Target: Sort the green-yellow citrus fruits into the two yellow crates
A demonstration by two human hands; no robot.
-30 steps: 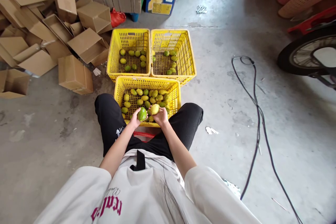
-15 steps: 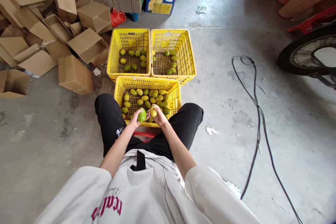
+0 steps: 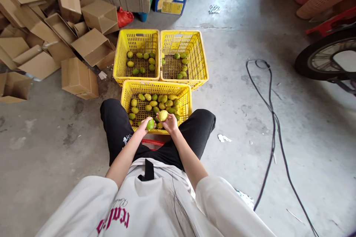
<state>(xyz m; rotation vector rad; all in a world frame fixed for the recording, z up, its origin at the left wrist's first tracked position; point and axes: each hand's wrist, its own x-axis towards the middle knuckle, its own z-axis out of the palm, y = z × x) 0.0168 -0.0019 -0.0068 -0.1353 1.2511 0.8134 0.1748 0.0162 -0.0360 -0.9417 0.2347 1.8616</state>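
Note:
My left hand (image 3: 142,126) is closed around a green lemon (image 3: 150,124). A yellow lemon (image 3: 163,115) rests in the curled fingers of my right hand (image 3: 170,123), its upper side facing me. Both hands are above the near rim of the front yellow crate (image 3: 156,85), which stands between my knees. Several green and yellow lemons (image 3: 153,103) lie on its slatted bottom; my hands hide a few of them.
Behind stand two more yellow crates, a left one (image 3: 122,44) and a right one (image 3: 200,59), each with several lemons. Cardboard boxes (image 3: 91,48) are heaped at the left. A black cable (image 3: 274,118) lies on the floor at right, near a wheel (image 3: 319,57).
The yellow lemon has been turned in my right hand and sits slightly higher, more exposed. My left hand has rotated a little with the green lemon, and the two hands are slightly further apart.

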